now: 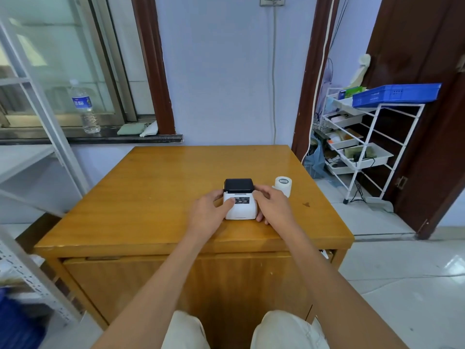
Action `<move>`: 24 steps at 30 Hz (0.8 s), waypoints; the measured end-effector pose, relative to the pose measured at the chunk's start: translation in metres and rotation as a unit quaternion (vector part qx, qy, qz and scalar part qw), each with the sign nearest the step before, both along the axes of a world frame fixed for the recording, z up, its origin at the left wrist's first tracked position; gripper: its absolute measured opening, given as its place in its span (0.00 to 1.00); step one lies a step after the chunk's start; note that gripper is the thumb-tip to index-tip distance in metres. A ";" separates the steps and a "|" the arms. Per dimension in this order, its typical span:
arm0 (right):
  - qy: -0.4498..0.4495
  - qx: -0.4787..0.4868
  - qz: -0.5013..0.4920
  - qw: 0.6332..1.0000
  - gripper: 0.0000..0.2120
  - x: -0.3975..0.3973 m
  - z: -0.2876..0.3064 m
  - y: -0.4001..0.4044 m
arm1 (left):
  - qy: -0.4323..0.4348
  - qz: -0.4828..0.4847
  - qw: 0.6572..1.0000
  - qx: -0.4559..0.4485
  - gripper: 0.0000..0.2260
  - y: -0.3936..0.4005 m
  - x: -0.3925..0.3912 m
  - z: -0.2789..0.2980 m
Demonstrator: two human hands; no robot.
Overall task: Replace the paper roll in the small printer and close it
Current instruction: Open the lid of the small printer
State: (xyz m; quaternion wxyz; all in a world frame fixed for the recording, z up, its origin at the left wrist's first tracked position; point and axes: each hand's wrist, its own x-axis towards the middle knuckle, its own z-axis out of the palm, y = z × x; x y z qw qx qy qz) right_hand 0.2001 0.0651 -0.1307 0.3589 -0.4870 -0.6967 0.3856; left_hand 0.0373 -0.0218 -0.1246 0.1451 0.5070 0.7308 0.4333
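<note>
A small white printer with a black lid at its far end sits on the wooden table, near the front edge. The lid looks down. My left hand holds the printer's left side, thumb resting on the top panel. On the other side, my right hand grips the printer, fingers curled over its edge. A white paper roll stands upright on the table just behind my right hand, apart from the printer.
A white wire rack with trays and a blue basket stands to the right of the table. A water bottle stands on the window sill at the left. Metal shelving runs along the left side.
</note>
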 end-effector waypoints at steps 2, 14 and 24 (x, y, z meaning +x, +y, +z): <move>-0.008 0.003 -0.009 1.000 0.17 -0.001 0.001 -0.001 | -0.011 -0.004 1.000 0.004 0.21 -0.002 0.001 0.001; -0.023 0.009 -0.063 0.998 0.22 -0.011 0.002 0.005 | -0.016 0.001 1.000 -0.002 0.27 -0.004 0.005 0.002; -0.026 -0.085 -0.145 0.985 0.44 -0.033 0.021 0.029 | -0.016 -0.005 1.000 0.017 0.24 -0.002 0.003 -0.004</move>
